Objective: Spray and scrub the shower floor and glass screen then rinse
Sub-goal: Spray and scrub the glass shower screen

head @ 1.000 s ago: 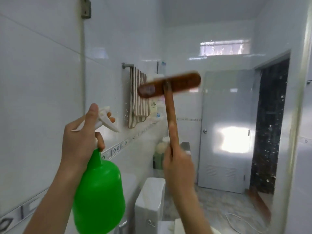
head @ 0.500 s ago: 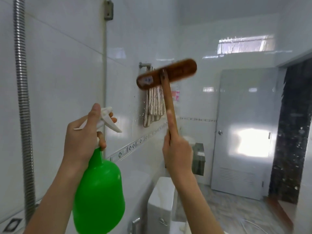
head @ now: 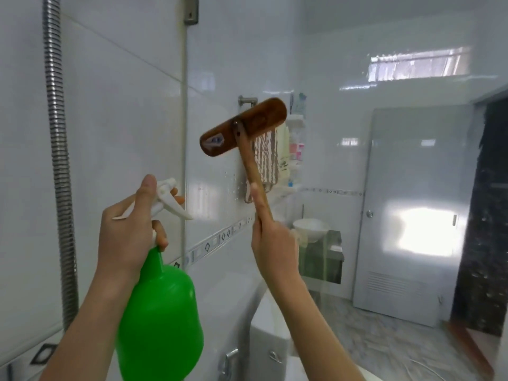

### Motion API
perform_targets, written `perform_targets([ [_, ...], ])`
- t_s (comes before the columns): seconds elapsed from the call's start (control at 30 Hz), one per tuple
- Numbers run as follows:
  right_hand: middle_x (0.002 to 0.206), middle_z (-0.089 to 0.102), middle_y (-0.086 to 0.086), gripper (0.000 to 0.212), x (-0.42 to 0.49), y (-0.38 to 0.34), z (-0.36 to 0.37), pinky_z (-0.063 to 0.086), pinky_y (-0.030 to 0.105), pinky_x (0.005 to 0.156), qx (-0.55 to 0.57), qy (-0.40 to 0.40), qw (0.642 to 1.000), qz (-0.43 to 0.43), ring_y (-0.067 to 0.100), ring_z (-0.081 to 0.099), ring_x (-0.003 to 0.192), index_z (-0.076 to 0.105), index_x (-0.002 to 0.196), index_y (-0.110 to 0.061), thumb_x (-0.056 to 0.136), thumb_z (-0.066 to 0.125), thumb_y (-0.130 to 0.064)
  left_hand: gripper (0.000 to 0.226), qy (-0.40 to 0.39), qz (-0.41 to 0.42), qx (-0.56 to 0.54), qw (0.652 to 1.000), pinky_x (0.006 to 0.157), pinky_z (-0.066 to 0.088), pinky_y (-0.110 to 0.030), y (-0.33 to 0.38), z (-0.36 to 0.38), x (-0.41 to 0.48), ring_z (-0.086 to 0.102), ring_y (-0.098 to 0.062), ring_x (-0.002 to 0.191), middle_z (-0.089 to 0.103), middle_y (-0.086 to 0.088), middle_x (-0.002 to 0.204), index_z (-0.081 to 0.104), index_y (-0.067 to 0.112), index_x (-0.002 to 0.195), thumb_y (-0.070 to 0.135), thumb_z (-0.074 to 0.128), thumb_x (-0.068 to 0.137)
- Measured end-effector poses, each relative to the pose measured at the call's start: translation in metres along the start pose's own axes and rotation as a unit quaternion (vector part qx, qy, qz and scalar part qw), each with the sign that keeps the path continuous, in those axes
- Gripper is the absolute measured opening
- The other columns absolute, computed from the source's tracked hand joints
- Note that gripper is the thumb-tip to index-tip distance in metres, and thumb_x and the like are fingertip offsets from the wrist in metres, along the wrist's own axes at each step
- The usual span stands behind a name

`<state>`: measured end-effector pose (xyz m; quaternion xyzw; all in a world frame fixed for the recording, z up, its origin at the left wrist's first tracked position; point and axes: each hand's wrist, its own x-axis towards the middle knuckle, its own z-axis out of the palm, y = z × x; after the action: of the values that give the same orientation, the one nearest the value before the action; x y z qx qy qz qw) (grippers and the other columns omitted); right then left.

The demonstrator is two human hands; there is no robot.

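My left hand (head: 129, 229) grips the white trigger head of a green spray bottle (head: 160, 323), thumb on top, nozzle pointing right at the glass screen (head: 220, 193). My right hand (head: 275, 243) grips the wooden handle of a brown scrub brush (head: 243, 127), whose head is raised and tilted against the glass at about head height. Water droplets speckle the glass below the brush head. The shower floor is out of view.
A metal shower hose (head: 59, 160) hangs at the left along the white tiled wall. Through the glass I see a striped towel (head: 265, 158), a shelf of bottles (head: 295, 144), a toilet cistern (head: 270, 339), a white door (head: 412, 210) and a dark doorway (head: 492, 215).
My view has swung left, bringing the shower hose into sight. The brush head has tilted more steeply and shifted slightly left across the glass. Both grips are unchanged.
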<state>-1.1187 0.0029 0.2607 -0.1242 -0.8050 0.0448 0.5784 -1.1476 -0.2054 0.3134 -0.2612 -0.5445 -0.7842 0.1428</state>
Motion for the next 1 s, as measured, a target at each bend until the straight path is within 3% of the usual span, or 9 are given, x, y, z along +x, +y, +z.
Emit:
perform_targets([
  [0.13, 0.05, 0.045, -0.004, 0.101, -0.099, 0.017, -0.002, 0.043, 0.022, 0.031, 0.008, -0.086, 0.996, 0.016, 0.009, 0.039, 0.032, 0.005, 0.152, -0.04, 0.083, 0.073, -0.012, 0.039, 0.004, 0.009, 0.012, 1.0, 0.051, 0.039, -0.026, -0.002, -0.007, 0.0, 0.042, -0.014, 0.036, 0.071, -0.028, 0.096, 0.08, 0.038, 0.083, 0.059, 0.049, 0.093],
  [0.2, 0.05, 0.045, -0.006, 0.101, -0.105, 0.016, 0.005, 0.038, 0.015, 0.031, 0.017, -0.108, 0.994, 0.012, 0.008, 0.037, 0.03, 0.006, 0.152, -0.039, 0.08, 0.074, -0.016, 0.04, 0.009, 0.005, 0.013, 1.0, 0.049, 0.038, -0.024, -0.004, -0.009, -0.001, 0.041, -0.014, 0.036, 0.072, -0.026, 0.095, 0.08, 0.036, 0.083, 0.059, 0.049, 0.093],
  [0.37, 0.052, 0.04, -0.002, 0.067, 0.065, -0.037, 0.011, 0.046, 0.032, 0.035, 0.01, 0.005, 1.0, -0.01, 0.015, 0.044, 0.038, 0.006, 0.151, -0.039, 0.101, 0.043, -0.016, 0.04, 0.004, -0.005, 0.017, 1.0, 0.054, 0.039, -0.026, -0.007, -0.008, -0.001, 0.043, -0.014, 0.037, 0.07, -0.031, 0.096, 0.08, 0.037, 0.082, 0.059, 0.048, 0.094],
  [0.5, 0.055, 0.043, 0.0, 0.057, 0.148, -0.05, -0.012, 0.031, 0.022, 0.037, 0.008, 0.002, 1.0, -0.014, 0.011, 0.041, 0.041, 0.008, 0.152, -0.038, 0.103, 0.032, -0.021, 0.041, 0.006, -0.003, 0.01, 1.0, 0.053, 0.039, -0.027, -0.006, -0.001, 0.003, 0.042, -0.015, 0.037, 0.067, -0.036, 0.096, 0.08, 0.034, 0.084, 0.058, 0.049, 0.094],
  [0.6, 0.052, 0.041, -0.001, 0.063, 0.064, -0.012, -0.009, 0.037, 0.027, 0.037, 0.01, 0.018, 1.0, -0.021, 0.013, 0.039, 0.038, 0.012, 0.152, -0.036, 0.101, 0.043, -0.017, 0.041, 0.005, 0.002, 0.001, 1.0, 0.053, 0.039, -0.028, -0.003, -0.001, 0.003, 0.042, -0.015, 0.037, 0.066, -0.037, 0.096, 0.08, 0.034, 0.083, 0.058, 0.049, 0.093],
  [0.67, 0.05, 0.039, -0.005, 0.07, -0.024, 0.017, -0.009, 0.034, 0.021, 0.033, 0.009, -0.007, 1.0, 0.002, 0.009, 0.034, 0.035, 0.015, 0.152, -0.037, 0.097, 0.053, -0.016, 0.041, 0.004, 0.005, 0.002, 1.0, 0.054, 0.039, -0.028, -0.003, -0.005, 0.001, 0.042, -0.015, 0.037, 0.066, -0.037, 0.096, 0.08, 0.034, 0.084, 0.06, 0.049, 0.092],
  [0.77, 0.051, 0.047, -0.004, 0.075, -0.056, 0.032, -0.02, 0.04, 0.021, 0.031, 0.024, -0.061, 0.998, 0.003, 0.008, 0.037, 0.033, 0.009, 0.151, -0.043, 0.096, 0.055, -0.019, 0.042, 0.004, 0.002, -0.008, 1.0, 0.048, 0.04, -0.023, -0.006, -0.009, -0.005, 0.041, -0.013, 0.037, 0.073, -0.025, 0.094, 0.08, 0.034, 0.085, 0.059, 0.048, 0.092],
  [0.87, 0.052, 0.041, -0.004, 0.064, 0.036, 0.009, -0.03, 0.033, 0.016, 0.034, -0.016, 0.023, 0.999, -0.038, 0.003, 0.032, 0.036, 0.006, 0.15, -0.04, 0.1, 0.044, -0.022, 0.042, 0.002, 0.0, -0.006, 1.0, 0.039, 0.041, -0.017, -0.009, -0.003, -0.012, 0.04, -0.011, 0.035, 0.078, -0.004, 0.09, 0.079, 0.028, 0.088, 0.056, 0.048, 0.093],
  [1.0, 0.054, 0.047, 0.002, 0.061, 0.05, 0.024, -0.032, 0.048, 0.028, 0.04, 0.002, 0.032, 0.999, -0.009, 0.011, 0.042, 0.038, 0.0, 0.15, -0.039, 0.104, 0.037, -0.025, 0.042, 0.001, -0.012, -0.008, 1.0, 0.038, 0.041, -0.018, -0.014, 0.007, -0.019, 0.04, -0.012, 0.034, 0.078, -0.002, 0.084, 0.078, 0.024, 0.094, 0.053, 0.049, 0.095],
])
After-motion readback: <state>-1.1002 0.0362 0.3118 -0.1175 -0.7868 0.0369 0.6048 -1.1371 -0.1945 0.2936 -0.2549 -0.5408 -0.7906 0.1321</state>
